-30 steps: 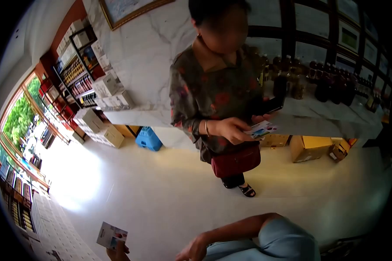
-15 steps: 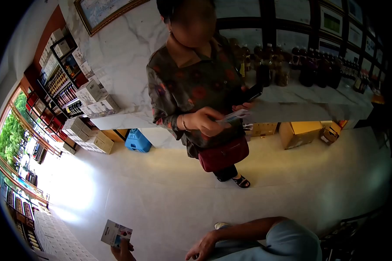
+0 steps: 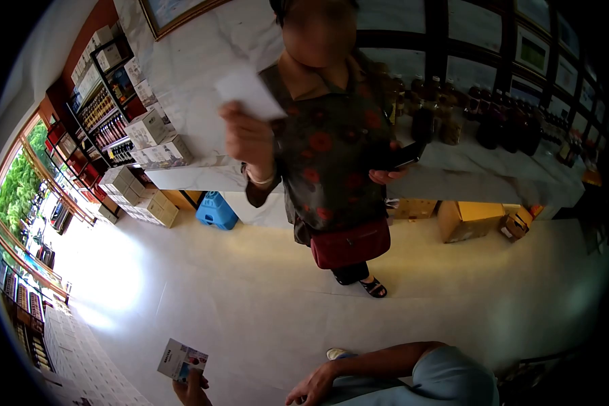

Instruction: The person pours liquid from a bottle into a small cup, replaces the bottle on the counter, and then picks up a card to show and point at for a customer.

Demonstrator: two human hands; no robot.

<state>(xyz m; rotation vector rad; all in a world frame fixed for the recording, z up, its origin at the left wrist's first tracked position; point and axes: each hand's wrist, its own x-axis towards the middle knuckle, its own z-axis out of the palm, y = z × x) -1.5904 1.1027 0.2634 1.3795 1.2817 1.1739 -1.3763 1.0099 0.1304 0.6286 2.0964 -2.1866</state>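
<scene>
My left hand (image 3: 193,391), at the bottom edge, pinches a small printed card (image 3: 182,360) between thumb and fingers. The card is white with a dark word, a picture and what looks like a code patch. My right hand (image 3: 311,388) rests palm down near my leg, fingers loosely stretched, nothing seen in it; its fingertips reach the frame's edge. Across from me stands a person whose raised hand (image 3: 250,141) holds a blurred white card (image 3: 250,93). That person's other hand (image 3: 388,174) holds a dark phone (image 3: 402,157).
Behind the person runs a marble counter (image 3: 446,183) with dark bottles and jars (image 3: 511,128). Below it sit an opened cardboard box (image 3: 470,222) and a blue jug (image 3: 216,211). White boxes (image 3: 157,206) and bottle shelves (image 3: 98,122) line the left, near a glass door (image 3: 20,169).
The standing person has lifted the card from waist height to beside the shoulder, and the phone has lowered slightly. My hands hardly move. The view has shifted a little.
</scene>
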